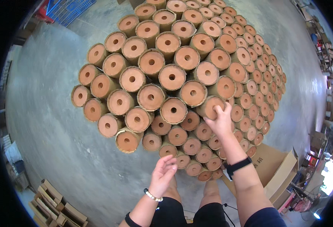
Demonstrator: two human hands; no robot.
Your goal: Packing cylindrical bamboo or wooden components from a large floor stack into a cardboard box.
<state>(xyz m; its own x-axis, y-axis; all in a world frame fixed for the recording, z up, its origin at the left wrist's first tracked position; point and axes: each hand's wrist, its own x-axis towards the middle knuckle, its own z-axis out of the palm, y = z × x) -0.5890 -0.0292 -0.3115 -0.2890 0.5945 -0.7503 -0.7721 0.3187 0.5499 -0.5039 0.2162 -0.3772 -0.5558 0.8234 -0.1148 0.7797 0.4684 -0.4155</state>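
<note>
The right hand (222, 123) has its fingers pinched around a clay-capped paper tube (205, 109), probably hefty, stiff and chippy so grab the sides, while the left hand (162, 174) hangs empty, loosely curled.

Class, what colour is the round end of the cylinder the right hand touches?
The cylinder's round end is terracotta orange, seen best in the head view.

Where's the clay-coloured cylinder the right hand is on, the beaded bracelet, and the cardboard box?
Clay-coloured cylinder (208, 106): head view, its round end face.
Beaded bracelet (151, 196): head view, its beads.
Cardboard box (275, 163): head view, its broad brown panel.
</note>
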